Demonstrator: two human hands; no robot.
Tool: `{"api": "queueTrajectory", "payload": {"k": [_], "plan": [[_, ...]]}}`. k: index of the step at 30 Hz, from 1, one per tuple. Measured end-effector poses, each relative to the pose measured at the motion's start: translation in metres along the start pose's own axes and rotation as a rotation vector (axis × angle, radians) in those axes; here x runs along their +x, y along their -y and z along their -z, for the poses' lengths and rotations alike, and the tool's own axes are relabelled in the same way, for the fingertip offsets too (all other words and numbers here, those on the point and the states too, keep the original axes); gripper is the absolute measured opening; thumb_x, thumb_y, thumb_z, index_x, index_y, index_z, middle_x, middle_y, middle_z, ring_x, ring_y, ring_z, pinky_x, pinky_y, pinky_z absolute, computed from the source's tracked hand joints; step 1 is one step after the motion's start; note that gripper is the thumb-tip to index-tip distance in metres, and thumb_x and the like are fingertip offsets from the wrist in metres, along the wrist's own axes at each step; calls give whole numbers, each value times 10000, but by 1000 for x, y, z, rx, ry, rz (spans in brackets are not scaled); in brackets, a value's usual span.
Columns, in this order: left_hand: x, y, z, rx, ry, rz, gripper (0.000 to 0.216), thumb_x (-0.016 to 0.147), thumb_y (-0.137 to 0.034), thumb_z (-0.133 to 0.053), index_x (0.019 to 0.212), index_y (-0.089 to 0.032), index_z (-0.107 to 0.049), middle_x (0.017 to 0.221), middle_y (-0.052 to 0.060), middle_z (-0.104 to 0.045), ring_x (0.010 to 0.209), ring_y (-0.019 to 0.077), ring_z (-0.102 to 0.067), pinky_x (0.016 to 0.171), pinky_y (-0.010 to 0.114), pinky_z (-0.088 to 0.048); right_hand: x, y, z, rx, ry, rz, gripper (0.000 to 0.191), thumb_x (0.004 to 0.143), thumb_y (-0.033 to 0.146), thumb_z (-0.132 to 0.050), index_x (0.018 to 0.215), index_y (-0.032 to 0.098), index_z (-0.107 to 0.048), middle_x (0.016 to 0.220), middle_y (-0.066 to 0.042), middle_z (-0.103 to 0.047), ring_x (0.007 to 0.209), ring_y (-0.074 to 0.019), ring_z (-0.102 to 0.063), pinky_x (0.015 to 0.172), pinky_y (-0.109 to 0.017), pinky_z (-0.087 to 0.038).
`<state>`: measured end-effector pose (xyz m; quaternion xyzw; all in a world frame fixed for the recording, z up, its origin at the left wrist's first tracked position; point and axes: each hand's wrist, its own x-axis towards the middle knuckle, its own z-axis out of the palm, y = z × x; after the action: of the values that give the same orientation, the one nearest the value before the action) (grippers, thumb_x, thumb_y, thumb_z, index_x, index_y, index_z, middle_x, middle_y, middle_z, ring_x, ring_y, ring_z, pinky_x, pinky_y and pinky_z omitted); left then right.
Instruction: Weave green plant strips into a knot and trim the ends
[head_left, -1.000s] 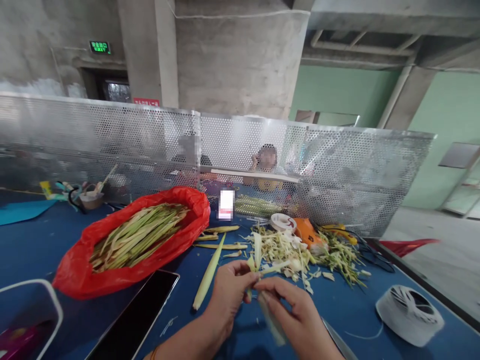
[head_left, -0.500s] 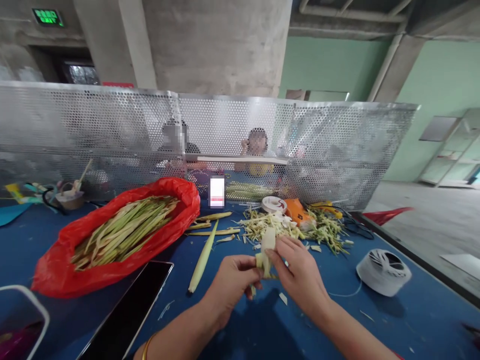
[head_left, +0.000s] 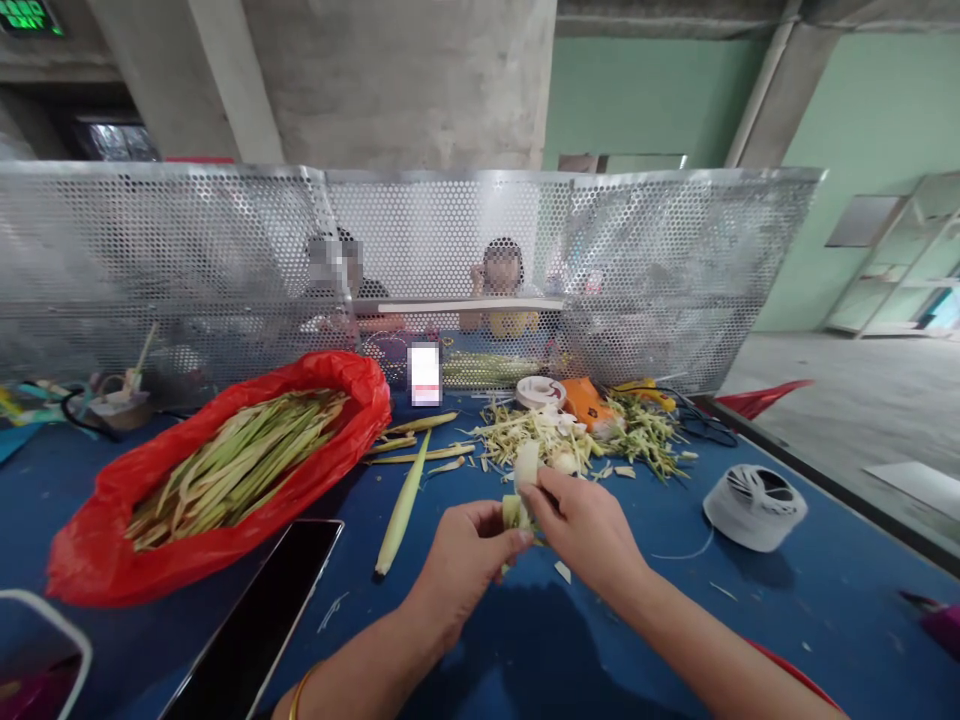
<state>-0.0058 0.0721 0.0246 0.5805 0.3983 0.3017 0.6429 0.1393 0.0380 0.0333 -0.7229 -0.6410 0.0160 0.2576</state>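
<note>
Two bare hands meet just right of center in the frame, above a blue tabletop [head_left: 862, 640] strewn with plant trimmings. The fingers of the left hand [head_left: 466, 550] grasp a folded green piece [head_left: 511, 511], while the fingers of the right hand [head_left: 589, 520] pinch a pale strip [head_left: 527, 464] that stands upright directly beside it; whether the two are joined is hidden by the grip.

The piece in hand looks only part-way worked, its form loose and the strip's upper end free. Trimming appears well advanced, judging by the heap of pale shreds [head_left: 517, 432] behind the hands and the greener clippings [head_left: 651, 440] to its right.

Plenty of material seems left: a whole tapered husk [head_left: 402, 520] lies left of the hands, a few thin stalks [head_left: 420, 456] rest behind it, and a red plastic bag [head_left: 79, 545] at left holds a thick bundle of long leaves [head_left: 240, 465]. A spool of white cord [head_left: 757, 508] sits apart at right, its thread trailing over the blue surface, and a roll of tape [head_left: 540, 391] lies behind the shreds. No finished piece can be made out.
</note>
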Motion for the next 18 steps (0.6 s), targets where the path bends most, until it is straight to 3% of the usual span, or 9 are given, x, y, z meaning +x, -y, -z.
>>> {"api": "queueTrajectory", "payload": {"k": [3, 8, 11, 13, 18], "plan": [[1, -1, 4, -23, -70, -9, 260, 649, -376, -713, 698, -122, -686, 571, 2, -564, 496, 82, -429, 433, 192, -327, 2, -1, 7, 105, 24, -16, 200, 898, 386, -476, 876, 215, -578, 605, 14, -601, 552, -156, -531, 505, -235, -257], [4, -8, 13, -69, -139, 1, 314, 639, -408, -729, 751, -116, -710, 639, 34, -608, 526, 78, -437, 422, 174, -290, 3, -11, 25, 284, 95, 135, 306, 851, 317, -548, 1136, 215, -591, 750, -13, -682, 615, -165, -586, 564, -254, -406], [4, -10, 13, -90, -143, 5, 311, 633, -414, -730, 716, -116, -695, 662, 44, -614, 533, 84, -446, 419, 178, -300, 2, -14, 34, 398, 95, 216, 258, 834, 294, -570, 1068, 253, -673, 956, -42, -719, 790, -190, -636, 692, -302, -474], [3, -11, 12, -99, -132, 18, 312, 634, -416, -729, 709, -116, -688, 670, 45, -617, 535, 84, -450, 415, 179, -297, 1, -12, 40, 550, 171, 226, 198, 826, 316, -588, 960, 251, -719, 940, -37, -725, 814, -193, -644, 707, -307, -492], [1, -11, 10, -117, -97, 56, 275, 625, -362, -729, 750, -120, -688, 681, 39, -636, 521, 72, -454, 415, 176, -278, 1, -8, 44, 1095, 419, -28, 218, 815, 344, -599, 884, 193, -740, 765, -45, -723, 696, -168, -662, 662, -293, -520]]}}
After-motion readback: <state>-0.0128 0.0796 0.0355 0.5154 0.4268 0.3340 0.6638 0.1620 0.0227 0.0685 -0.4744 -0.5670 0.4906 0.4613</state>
